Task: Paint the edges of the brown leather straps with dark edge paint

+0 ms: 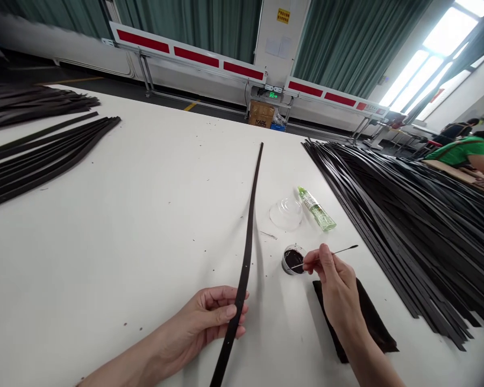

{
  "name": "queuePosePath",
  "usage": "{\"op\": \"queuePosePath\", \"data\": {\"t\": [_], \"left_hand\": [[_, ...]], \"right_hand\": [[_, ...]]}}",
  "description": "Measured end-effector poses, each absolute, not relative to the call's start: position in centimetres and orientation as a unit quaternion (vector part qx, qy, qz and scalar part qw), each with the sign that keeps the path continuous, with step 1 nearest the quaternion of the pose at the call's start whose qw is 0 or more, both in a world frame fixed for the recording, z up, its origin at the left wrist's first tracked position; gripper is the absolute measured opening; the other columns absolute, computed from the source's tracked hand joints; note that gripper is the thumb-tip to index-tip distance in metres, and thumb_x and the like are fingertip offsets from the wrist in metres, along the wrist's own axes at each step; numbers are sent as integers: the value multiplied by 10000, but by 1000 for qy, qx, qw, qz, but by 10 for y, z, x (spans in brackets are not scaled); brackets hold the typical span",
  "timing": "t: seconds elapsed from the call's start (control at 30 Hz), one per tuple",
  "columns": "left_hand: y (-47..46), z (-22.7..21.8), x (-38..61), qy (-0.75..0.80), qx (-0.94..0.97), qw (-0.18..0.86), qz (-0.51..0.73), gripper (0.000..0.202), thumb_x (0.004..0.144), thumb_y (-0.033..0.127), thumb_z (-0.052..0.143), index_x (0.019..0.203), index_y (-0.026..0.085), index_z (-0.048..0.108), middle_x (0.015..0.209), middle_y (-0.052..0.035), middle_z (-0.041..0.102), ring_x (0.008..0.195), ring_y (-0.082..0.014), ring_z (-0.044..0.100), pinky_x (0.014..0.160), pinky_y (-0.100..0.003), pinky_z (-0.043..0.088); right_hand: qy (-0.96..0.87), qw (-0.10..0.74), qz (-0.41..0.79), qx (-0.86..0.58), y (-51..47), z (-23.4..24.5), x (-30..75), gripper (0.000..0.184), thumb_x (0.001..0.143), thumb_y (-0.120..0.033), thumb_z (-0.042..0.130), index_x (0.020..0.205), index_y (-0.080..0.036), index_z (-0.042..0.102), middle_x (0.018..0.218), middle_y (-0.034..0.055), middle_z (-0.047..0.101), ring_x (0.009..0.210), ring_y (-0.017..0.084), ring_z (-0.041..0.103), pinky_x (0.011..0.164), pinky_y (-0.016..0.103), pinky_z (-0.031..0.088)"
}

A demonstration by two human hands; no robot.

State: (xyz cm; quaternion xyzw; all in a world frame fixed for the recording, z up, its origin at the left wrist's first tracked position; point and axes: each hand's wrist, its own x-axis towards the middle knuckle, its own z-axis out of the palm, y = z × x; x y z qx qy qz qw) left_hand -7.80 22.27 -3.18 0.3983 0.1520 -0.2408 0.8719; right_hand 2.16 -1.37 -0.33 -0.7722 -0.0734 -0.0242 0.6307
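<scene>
My left hand [210, 320] is closed round a long dark leather strap [250, 226], held on edge near its punched end; the strap runs away from me across the white table [145, 215]. My right hand [333, 277] pinches a thin metal stick [339, 251] whose tip dips into a small round pot of dark paste [293, 259]. Under my right wrist lies a dark cloth [371, 317].
A clear plastic lid [285, 213] and a green tube [317, 209] lie beyond the pot. A big pile of dark straps [411, 215] covers the right side; more straps [40, 150] lie far left. A person in green [463, 153] sits at the far right.
</scene>
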Motion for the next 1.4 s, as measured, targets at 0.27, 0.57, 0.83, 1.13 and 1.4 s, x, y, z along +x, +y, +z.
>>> {"op": "queuePosePath", "data": {"t": [0.27,0.57,0.83,1.13,1.4], "left_hand": [[219,-35,-79,138,383,881,-240,220,727,165,814,926,123,730,859,-62,689,782,-145,631,811,-353,570],[219,-35,-79,98,373,891,-242,190,755,168,785,922,119,707,848,-64,697,754,-140,639,745,-311,561],[218,-36,-79,94,376,890,-240,215,749,174,791,934,111,702,847,-63,683,794,-146,620,765,-327,565],[219,-35,-79,83,389,884,-246,198,781,188,769,952,112,704,850,-52,663,802,-135,609,785,-319,561],[219,-35,-79,83,389,883,-248,180,792,188,758,950,119,703,866,-53,665,806,-137,614,794,-321,564]], "right_hand": [[-195,604,-43,-772,12,-8,-16,364,1033,-295,397,777,-185,631,776,27,625,747,153,577,713,289,447],[-448,516,-112,-722,27,-9,-26,269,936,14,377,979,-138,594,814,51,642,776,161,571,713,335,453],[-463,507,-110,-718,28,-7,-28,274,930,22,380,997,-147,584,809,54,644,769,175,581,688,336,453],[-473,490,-114,-723,30,-7,-27,285,933,25,394,1034,-167,579,839,52,655,778,184,588,686,332,464],[-473,478,-125,-729,31,-7,-28,256,952,-6,394,1007,-163,587,816,47,662,763,175,594,680,326,476]]}}
